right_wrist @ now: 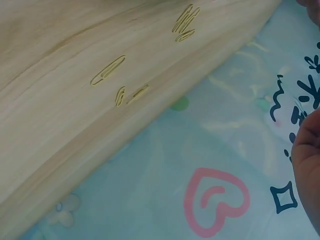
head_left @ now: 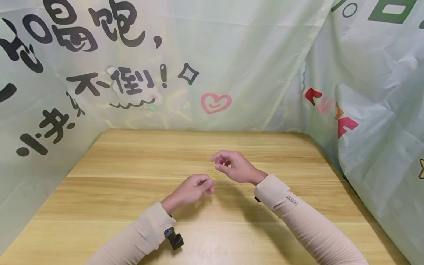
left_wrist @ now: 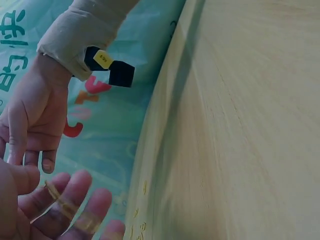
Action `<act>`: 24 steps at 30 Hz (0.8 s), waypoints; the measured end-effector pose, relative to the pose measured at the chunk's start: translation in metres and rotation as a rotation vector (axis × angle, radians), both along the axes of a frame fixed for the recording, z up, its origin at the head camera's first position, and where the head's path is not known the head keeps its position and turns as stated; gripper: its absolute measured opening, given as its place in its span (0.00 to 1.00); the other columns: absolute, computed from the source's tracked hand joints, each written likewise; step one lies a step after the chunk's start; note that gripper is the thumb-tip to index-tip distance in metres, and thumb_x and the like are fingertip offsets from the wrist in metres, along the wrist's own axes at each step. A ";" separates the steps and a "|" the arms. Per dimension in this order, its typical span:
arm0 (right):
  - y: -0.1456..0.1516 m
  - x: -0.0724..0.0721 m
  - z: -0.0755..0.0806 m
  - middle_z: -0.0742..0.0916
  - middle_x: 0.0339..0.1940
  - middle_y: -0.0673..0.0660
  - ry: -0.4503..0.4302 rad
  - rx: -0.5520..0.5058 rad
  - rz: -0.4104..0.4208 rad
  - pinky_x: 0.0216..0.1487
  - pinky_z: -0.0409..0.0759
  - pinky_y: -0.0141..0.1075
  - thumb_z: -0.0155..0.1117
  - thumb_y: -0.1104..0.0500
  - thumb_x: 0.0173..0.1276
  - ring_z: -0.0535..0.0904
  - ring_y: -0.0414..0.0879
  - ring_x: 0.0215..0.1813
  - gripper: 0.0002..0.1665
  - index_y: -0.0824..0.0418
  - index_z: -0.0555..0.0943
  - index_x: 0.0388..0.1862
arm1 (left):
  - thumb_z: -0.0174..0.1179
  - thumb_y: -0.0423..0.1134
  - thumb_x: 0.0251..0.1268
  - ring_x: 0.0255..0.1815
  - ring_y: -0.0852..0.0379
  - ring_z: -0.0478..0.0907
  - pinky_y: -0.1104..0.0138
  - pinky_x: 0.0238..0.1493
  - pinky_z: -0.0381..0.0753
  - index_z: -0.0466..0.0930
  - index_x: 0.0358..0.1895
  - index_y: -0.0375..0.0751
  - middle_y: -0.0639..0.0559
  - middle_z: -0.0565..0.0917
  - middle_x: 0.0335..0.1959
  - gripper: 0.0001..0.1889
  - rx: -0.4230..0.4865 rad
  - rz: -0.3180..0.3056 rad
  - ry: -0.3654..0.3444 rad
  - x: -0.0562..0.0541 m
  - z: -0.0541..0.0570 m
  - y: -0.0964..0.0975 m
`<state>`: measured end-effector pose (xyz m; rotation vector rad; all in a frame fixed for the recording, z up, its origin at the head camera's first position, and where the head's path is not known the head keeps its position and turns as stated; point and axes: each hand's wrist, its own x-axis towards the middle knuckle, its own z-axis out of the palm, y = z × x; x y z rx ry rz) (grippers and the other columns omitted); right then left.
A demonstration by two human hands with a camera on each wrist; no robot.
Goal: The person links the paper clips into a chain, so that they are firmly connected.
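Note:
My left hand (head_left: 195,188) is low over the middle of the table, thumb against the index finger. In the left wrist view a blurred gold paper clip (left_wrist: 51,190) shows at its thumb and fingertips, stretching across the fingers. My right hand (head_left: 236,167) hovers just beyond and to the right, thumb and bent fingers apart, with nothing seen between them. In the right wrist view only part of a hand shows at the right edge. Loose gold paper clips (right_wrist: 108,70) lie on the wooden table (head_left: 132,198), some of them in a tight group (right_wrist: 186,20).
Printed cloth (head_left: 251,66) with dark lettering and a pink heart hangs behind the table and along both sides. Small black cameras are worn on both wrists, the left one (head_left: 173,238) hanging below the sleeve.

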<state>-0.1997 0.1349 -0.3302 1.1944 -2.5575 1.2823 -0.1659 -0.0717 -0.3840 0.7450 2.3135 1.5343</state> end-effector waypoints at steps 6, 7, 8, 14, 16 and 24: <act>-0.002 0.001 0.001 0.84 0.31 0.54 0.010 -0.006 0.037 0.37 0.81 0.37 0.62 0.69 0.68 0.79 0.43 0.33 0.08 0.65 0.80 0.46 | 0.47 0.43 0.78 0.53 0.47 0.79 0.54 0.55 0.77 0.78 0.55 0.34 0.44 0.84 0.50 0.17 -0.038 -0.010 0.092 -0.002 0.000 -0.001; -0.003 0.001 0.002 0.84 0.31 0.54 0.011 -0.006 0.044 0.37 0.81 0.37 0.62 0.69 0.68 0.79 0.43 0.33 0.08 0.65 0.80 0.46 | 0.47 0.43 0.78 0.54 0.46 0.79 0.53 0.56 0.76 0.77 0.56 0.34 0.44 0.83 0.51 0.18 -0.037 -0.005 0.104 -0.002 0.000 -0.001; -0.003 0.001 0.002 0.84 0.31 0.53 0.010 -0.005 0.049 0.37 0.81 0.38 0.62 0.69 0.68 0.79 0.43 0.33 0.08 0.65 0.80 0.45 | 0.47 0.43 0.78 0.54 0.46 0.79 0.53 0.56 0.76 0.77 0.57 0.34 0.43 0.83 0.52 0.18 -0.033 0.002 0.115 -0.003 0.000 0.000; -0.006 0.002 0.001 0.84 0.31 0.52 0.006 0.000 0.060 0.36 0.81 0.38 0.63 0.69 0.67 0.79 0.42 0.33 0.08 0.65 0.80 0.45 | 0.49 0.43 0.77 0.53 0.48 0.80 0.53 0.56 0.76 0.79 0.54 0.34 0.44 0.84 0.51 0.17 0.006 0.042 0.144 -0.005 0.000 0.001; -0.007 0.002 -0.001 0.84 0.31 0.51 0.006 -0.003 0.056 0.36 0.80 0.37 0.63 0.69 0.67 0.79 0.41 0.32 0.08 0.65 0.80 0.45 | 0.50 0.42 0.76 0.51 0.50 0.81 0.54 0.56 0.77 0.81 0.50 0.35 0.47 0.85 0.49 0.15 0.008 0.049 0.149 -0.005 0.000 0.002; -0.005 -0.001 -0.003 0.85 0.32 0.54 -0.008 0.023 -0.003 0.38 0.80 0.39 0.61 0.65 0.70 0.78 0.42 0.33 0.07 0.64 0.81 0.45 | 0.50 0.39 0.76 0.47 0.53 0.82 0.56 0.52 0.78 0.84 0.42 0.35 0.49 0.86 0.42 0.14 0.026 0.045 0.162 -0.003 0.003 0.000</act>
